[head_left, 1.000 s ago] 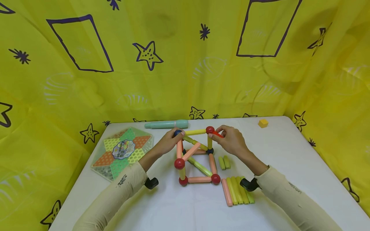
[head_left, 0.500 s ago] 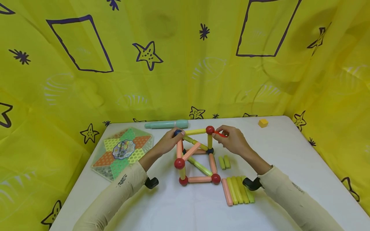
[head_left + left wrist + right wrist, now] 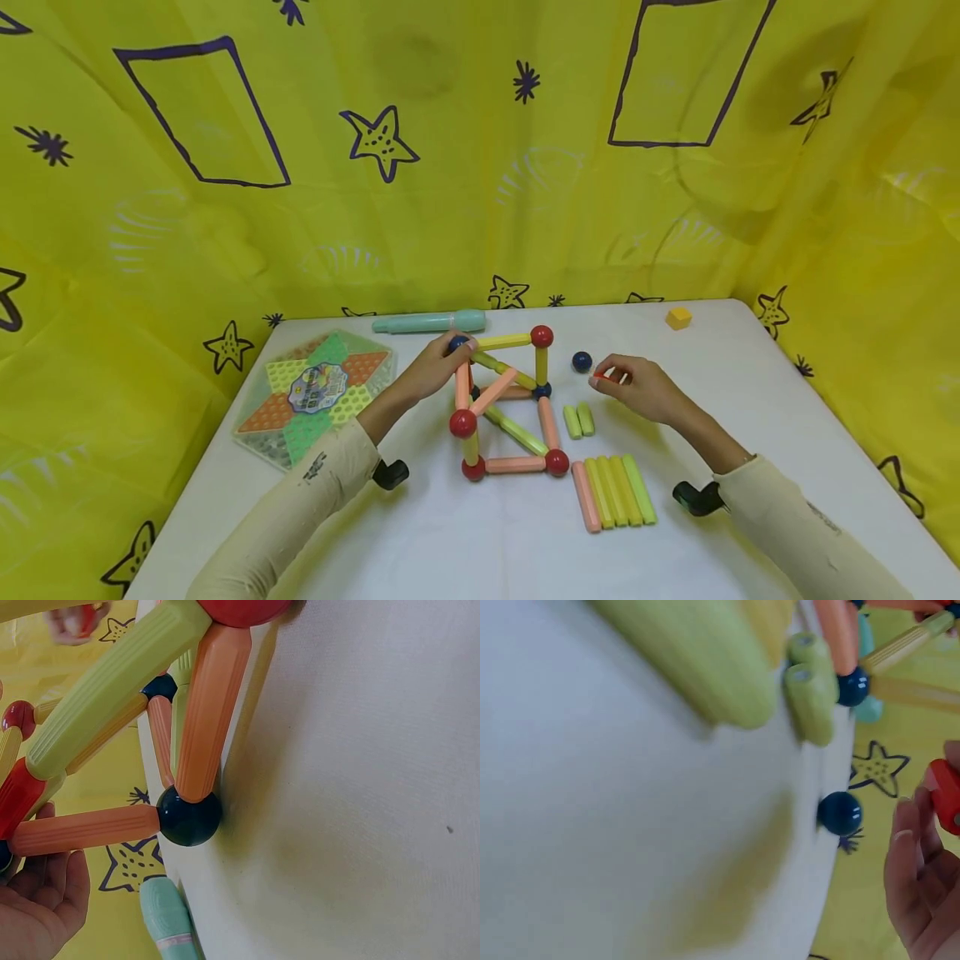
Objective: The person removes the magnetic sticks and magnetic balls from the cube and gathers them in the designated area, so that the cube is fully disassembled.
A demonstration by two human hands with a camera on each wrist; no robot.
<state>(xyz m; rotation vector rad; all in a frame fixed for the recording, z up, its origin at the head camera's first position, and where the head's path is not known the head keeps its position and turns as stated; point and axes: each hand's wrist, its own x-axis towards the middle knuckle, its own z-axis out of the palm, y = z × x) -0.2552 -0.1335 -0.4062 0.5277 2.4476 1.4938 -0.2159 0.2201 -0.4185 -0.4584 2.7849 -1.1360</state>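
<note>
A box-like frame of magnetic rods and balls stands mid-table, with red balls such as the front one [image 3: 463, 423] and pink, yellow and green rods. My left hand [image 3: 431, 371] grips the blue ball [image 3: 457, 342] at its upper back-left corner; in the left wrist view the fingers curl behind a pink rod [image 3: 90, 829]. To the right of the frame, my right hand [image 3: 637, 388] pinches a short red rod [image 3: 946, 796], mostly hidden by the fingers in the head view. A loose dark blue ball [image 3: 582, 362] lies between the frame and this hand.
Two short green rods [image 3: 579, 421] lie right of the frame, and a row of longer rods [image 3: 613, 492] lies nearer. At the left is a Chinese checkers board [image 3: 315, 392]. A teal tube [image 3: 431, 322] and a yellow cube [image 3: 678, 317] are near the back edge.
My right hand has drawn away from the frame's red corner ball, rightward and nearer, with the red rod. The loose blue ball now shows on the table. My left hand keeps its place.
</note>
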